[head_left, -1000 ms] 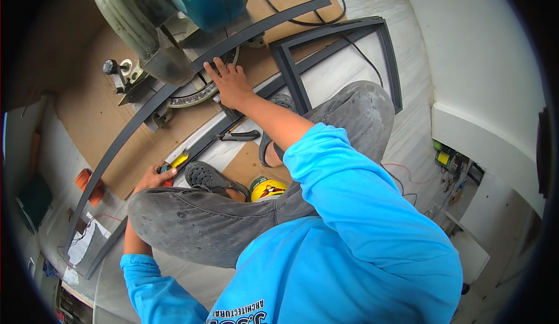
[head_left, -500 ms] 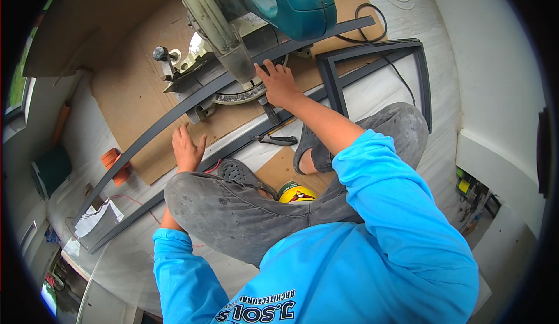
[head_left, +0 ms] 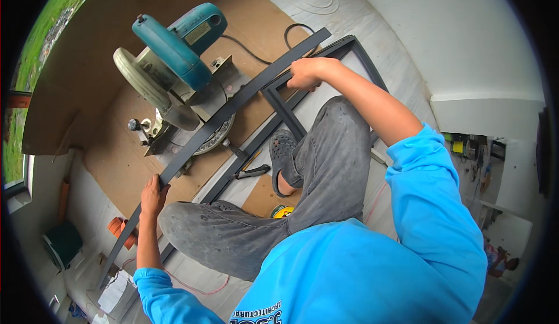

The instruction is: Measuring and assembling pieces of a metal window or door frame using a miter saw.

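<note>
cardboard (head_left: 256,21), dark strip (head_left: 201,137), labelled saw (head_left: 180,62), lettered shirt (head_left: 361,271)

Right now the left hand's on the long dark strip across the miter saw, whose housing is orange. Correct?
Colour's wrong: the miter saw has a teal housing, per the head view. The left hand is on the long dark strip across it.

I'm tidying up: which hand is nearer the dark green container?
Left. The left hand, at the grey strip, is to the right of the container; the right hand is much farther right, beyond the saw.
</note>
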`<control>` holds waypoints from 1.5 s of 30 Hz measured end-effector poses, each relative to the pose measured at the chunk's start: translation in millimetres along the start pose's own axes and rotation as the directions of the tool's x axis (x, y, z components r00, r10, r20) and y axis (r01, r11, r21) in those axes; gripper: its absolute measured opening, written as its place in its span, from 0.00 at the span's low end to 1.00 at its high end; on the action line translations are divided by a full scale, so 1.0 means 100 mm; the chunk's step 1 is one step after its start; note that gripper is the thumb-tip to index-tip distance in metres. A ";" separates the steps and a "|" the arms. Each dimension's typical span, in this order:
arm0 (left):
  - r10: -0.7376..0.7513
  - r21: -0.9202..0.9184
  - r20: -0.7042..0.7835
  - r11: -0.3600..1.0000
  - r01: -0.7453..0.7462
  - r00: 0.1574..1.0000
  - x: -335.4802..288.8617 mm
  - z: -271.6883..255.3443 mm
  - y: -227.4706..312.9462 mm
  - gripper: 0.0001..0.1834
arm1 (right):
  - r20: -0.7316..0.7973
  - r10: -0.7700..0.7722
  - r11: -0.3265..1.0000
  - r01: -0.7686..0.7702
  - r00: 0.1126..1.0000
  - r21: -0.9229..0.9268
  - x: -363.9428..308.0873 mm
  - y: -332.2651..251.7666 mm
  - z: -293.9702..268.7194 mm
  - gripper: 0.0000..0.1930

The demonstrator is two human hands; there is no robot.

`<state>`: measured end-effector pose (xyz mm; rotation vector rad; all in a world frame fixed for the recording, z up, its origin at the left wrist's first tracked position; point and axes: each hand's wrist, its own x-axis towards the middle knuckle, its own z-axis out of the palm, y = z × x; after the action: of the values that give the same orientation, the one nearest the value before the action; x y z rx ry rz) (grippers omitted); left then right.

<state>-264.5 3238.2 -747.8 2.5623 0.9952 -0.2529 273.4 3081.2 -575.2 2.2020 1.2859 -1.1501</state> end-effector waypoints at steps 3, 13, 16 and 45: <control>0.067 0.011 -0.001 0.998 -0.067 0.998 -0.23 -0.20 0.12 0.27 | -0.279 0.155 0.856 0.012 0.948 0.517 -0.62 0.96 -0.02 0.21; 0.035 0.118 -0.151 0.993 -0.018 0.988 -1.19 -1.26 0.63 0.26 | -0.810 0.506 -0.127 0.955 0.295 0.268 -0.85 0.99 0.16 0.33; 0.025 0.064 -0.140 0.998 -0.016 0.990 -1.57 -1.49 0.73 0.26 | -0.877 0.465 -0.138 0.988 0.122 0.065 -1.28 0.91 0.10 0.30; -0.246 0.200 0.087 0.954 0.225 0.965 -3.20 -0.70 0.81 0.30 | -0.793 0.447 -0.268 0.908 0.414 0.323 -2.25 0.70 2.29 0.27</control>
<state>-441.8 3016.2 -565.7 2.5575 1.2900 -0.5746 165.0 2772.1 -546.3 4.4878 1.6773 -1.7634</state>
